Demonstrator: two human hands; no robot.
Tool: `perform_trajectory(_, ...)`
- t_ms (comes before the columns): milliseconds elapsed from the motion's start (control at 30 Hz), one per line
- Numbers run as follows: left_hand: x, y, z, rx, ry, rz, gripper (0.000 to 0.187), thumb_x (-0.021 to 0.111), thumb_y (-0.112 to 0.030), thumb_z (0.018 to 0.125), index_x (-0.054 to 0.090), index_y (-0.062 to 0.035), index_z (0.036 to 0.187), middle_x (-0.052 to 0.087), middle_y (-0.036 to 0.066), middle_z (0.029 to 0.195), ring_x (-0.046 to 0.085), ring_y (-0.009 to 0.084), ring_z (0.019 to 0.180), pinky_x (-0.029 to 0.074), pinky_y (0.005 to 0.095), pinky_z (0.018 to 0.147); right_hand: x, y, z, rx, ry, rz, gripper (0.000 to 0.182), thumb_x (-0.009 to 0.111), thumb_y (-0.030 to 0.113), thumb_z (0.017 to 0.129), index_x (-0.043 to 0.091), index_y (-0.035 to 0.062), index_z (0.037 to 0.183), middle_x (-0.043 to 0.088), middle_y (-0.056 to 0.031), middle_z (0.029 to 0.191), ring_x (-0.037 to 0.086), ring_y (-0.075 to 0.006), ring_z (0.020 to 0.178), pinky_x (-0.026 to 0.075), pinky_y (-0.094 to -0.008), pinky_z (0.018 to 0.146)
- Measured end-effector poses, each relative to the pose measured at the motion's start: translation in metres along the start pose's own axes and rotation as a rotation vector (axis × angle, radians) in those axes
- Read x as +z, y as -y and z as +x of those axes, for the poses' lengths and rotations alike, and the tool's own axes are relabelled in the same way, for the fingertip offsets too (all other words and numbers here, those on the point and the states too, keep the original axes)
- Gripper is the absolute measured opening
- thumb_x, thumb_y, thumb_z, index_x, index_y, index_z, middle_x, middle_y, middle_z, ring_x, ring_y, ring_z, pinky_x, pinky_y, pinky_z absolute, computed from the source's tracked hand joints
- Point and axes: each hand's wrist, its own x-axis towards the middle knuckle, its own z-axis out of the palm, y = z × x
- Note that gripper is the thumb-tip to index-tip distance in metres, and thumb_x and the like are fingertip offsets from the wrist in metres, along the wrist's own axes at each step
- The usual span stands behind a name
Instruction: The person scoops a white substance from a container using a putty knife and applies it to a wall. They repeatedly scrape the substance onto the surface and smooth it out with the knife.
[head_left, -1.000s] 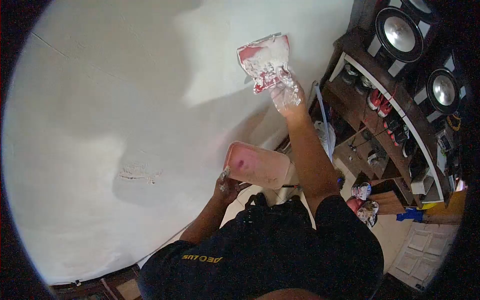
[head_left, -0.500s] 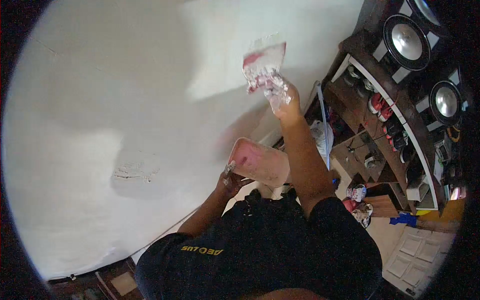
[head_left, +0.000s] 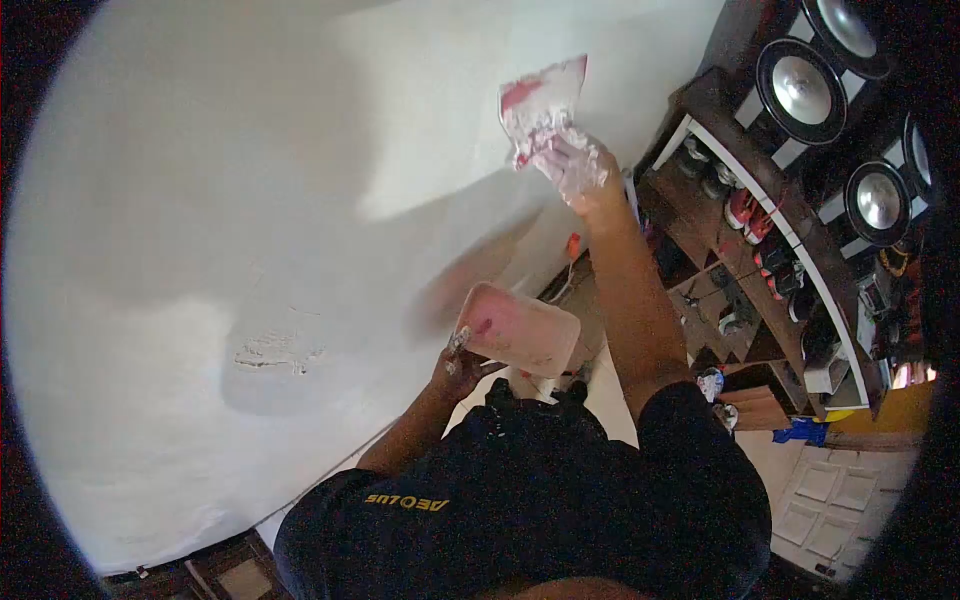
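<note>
My right hand [head_left: 575,165], thickly smeared with white putty, is closed on a red putty scraper [head_left: 545,100]. White putty covers most of the scraper's flat blade, which is raised against the upper part of the white wall [head_left: 200,220]. Lower down, my left hand [head_left: 462,368] grips a pinkish rectangular plastic tub [head_left: 520,335] by its left side, close in front of my body. Darker pink smears show on the tub. Putty also spots the fingers of this hand. To the left, a rough, cracked patch [head_left: 275,355] marks the wall surface.
On the right stands a dark shelf unit [head_left: 745,250] holding several shoes [head_left: 750,215]. Large speakers [head_left: 800,90] with silver cones rise beyond it. A white panelled door [head_left: 830,500] is at lower right. An orange object with a cord [head_left: 573,245] lies near the wall's base.
My right hand and the scraper have moved up and slightly right along the wall. The left hand and tub stay almost in place. The view has shifted slightly.
</note>
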Motion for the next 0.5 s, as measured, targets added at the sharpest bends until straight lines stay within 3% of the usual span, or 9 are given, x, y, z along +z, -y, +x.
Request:
perform_trajectory(33,-0.001,0.0,0.0,0.069,0.05,0.166,0.063,0.052,-0.041,0.083,0.032,-0.0086,0.134,0.038,0.014,0.134,0.039,0.0351,0.122,0.035,0.0573,0.097,0.006,0.0,-0.004,0.146,-0.206,0.018,0.032,0.05,0.025,0.086,0.053,0.002,0.108,0.059,-0.0173,0.103,0.058,-0.0326,0.097,0.048,-0.0471,0.085)
perform_trajectory(67,-0.001,-0.003,0.0,0.076,0.049,0.161,0.063,0.052,-0.041,0.083,0.032,-0.0086,0.134,0.038,0.014,0.134,0.039,0.0351,0.122,0.035,0.0573,0.097,-0.001,-0.005,-0.023,0.055,0.115,0.005,0.033,0.051,0.028,0.087,0.054,0.0035,0.108,0.058,-0.017,0.103,0.057,-0.0336,0.1,0.047,-0.0496,0.085)
perform_trajectory(133,-0.001,-0.003,-0.006,-0.043,-0.008,-0.28,0.07,0.057,-0.049,0.08,0.033,-0.0093,0.133,0.042,0.016,0.131,0.046,0.0359,0.115,0.038,0.0557,0.095,-0.027,-0.035,-0.036,0.189,0.544,0.301,0.035,0.051,0.03,0.087,0.054,0.004,0.109,0.059,-0.0152,0.099,0.057,-0.0329,0.097,0.046,-0.0506,0.086)
perform_trajectory(200,-0.009,0.005,-0.006,-0.035,0.021,-0.279,0.069,0.056,-0.049,0.081,0.032,-0.0099,0.133,0.043,0.016,0.131,0.046,0.0354,0.116,0.038,0.0556,0.095,-0.078,-0.069,-0.101,0.137,-0.292,0.072,0.031,0.061,0.029,0.078,0.055,0.0053,0.098,0.059,-0.0129,0.093,0.058,-0.0301,0.083,0.05,-0.0479,0.072)
perform_trajectory(300,-0.002,-0.007,-0.001,-0.038,0.016,-0.227,0.068,0.053,-0.048,0.082,0.031,-0.0102,0.134,0.04,0.016,0.133,0.043,0.0361,0.119,0.036,0.0561,0.097,-0.074,-0.064,-0.119,0.302,-0.224,0.098,0.025,0.059,0.024,0.08,0.054,0.006,0.097,0.058,-0.0118,0.087,0.057,-0.0273,0.079,0.051,-0.0445,0.067)
perform_trajectory(333,0.004,-0.012,-0.007,-0.053,-0.041,-0.184,0.068,0.051,-0.048,0.083,0.029,-0.01,0.135,0.037,0.016,0.135,0.039,0.0373,0.121,0.035,0.0566,0.097,-0.041,-0.045,-0.117,0.255,-0.215,0.017,0.018,0.056,0.018,0.082,0.053,0.0065,0.096,0.056,-0.0112,0.089,0.055,-0.0244,0.074,0.051,-0.0406,0.067)
perform_trajectory(400,0.0,-0.008,-0.004,-0.086,-0.038,-0.219,0.067,0.051,-0.047,0.083,0.03,-0.0099,0.135,0.037,0.016,0.135,0.039,0.0373,0.121,0.035,0.056,0.097,-0.021,-0.013,-0.09,0.157,-0.06,0.356,0.019,0.056,0.018,0.082,0.053,0.0065,0.097,0.056,-0.0113,0.093,0.054,-0.0243,0.075,0.05,-0.0405,0.073)
perform_trajectory(467,-0.004,-0.005,0.001,-0.116,-0.03,-0.248,0.067,0.052,-0.046,0.082,0.031,-0.0098,0.135,0.036,0.016,0.135,0.04,0.0373,0.12,0.035,0.0555,0.098,0.035,0.018,-0.063,-0.016,-0.057,0.147,0.019,0.054,0.018,0.084,0.054,0.0059,0.098,0.056,-0.0114,0.095,0.055,-0.0257,0.083,0.048,-0.0416,0.08)
perform_trajectory(500,-0.006,-0.003,0.004,-0.084,0.029,-0.25,0.064,0.05,-0.045,0.084,0.031,-0.0094,0.134,0.037,0.016,0.135,0.04,0.0372,0.12,0.034,0.0549,0.098,0.029,0.024,-0.037,-0.026,-0.019,0.194,0.021,0.053,0.019,0.084,0.054,0.0056,0.099,0.056,-0.0114,0.097,0.055,-0.0264,0.085,0.047,-0.0415,0.081)
